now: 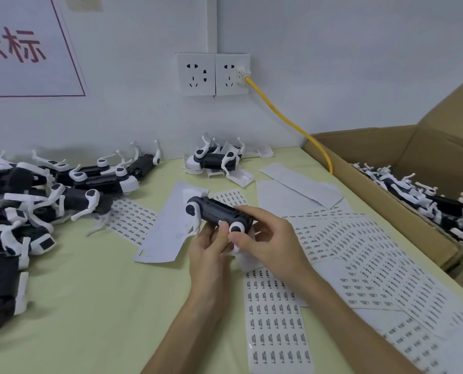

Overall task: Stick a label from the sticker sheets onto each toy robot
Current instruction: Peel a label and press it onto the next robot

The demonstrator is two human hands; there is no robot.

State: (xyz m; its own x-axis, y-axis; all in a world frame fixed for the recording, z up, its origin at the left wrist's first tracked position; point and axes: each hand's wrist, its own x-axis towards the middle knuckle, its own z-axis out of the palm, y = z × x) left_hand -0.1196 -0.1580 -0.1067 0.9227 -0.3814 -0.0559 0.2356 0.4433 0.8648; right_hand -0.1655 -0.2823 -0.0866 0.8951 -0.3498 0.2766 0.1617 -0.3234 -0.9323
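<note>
A black and white toy robot (214,210) is held above the table's middle, lying on its side. My left hand (210,249) grips it from below, thumb up by its white leg joint. My right hand (265,238) grips its near end from the right, fingers curled over the black body. Sticker sheets (276,317) printed with rows of small labels lie under and to the right of my hands, and more sheets (365,255) fan out further right. I cannot tell whether a label is on the held robot.
A pile of toy robots (41,201) covers the left of the pale green table (90,292). Another robot (217,157) sits at the back by the wall. A cardboard box (424,201) holding several robots stands at the right. A yellow cable (292,122) runs from the wall socket.
</note>
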